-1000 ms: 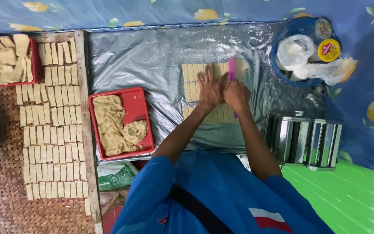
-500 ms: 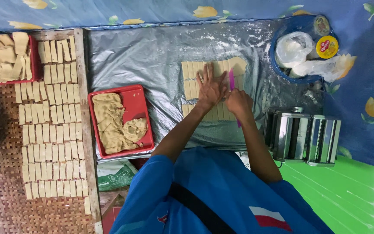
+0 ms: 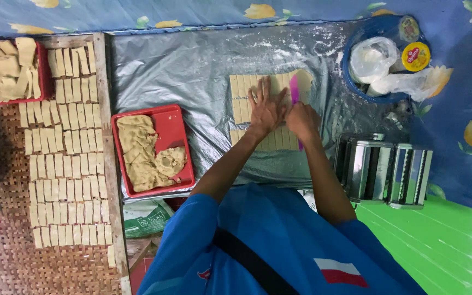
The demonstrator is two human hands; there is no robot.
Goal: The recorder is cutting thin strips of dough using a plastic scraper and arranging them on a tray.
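Far left of the hands, dough strips (image 3: 64, 158) lie in rows on a woven mat; nearer sits a red tray (image 3: 178, 131) of dough. The left hand (image 3: 266, 109) presses flat, fingers spread, on the dough sheet (image 3: 241, 101). Touching it, the right hand (image 3: 303, 120) grips a pink cutter (image 3: 294, 90). A pasta machine (image 3: 383, 169) stands right.

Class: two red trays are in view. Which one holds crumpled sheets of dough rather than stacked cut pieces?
The red tray lying on the grey plastic sheet, beside the person's left arm; the other, at the top-left corner, holds stacked cut pieces.
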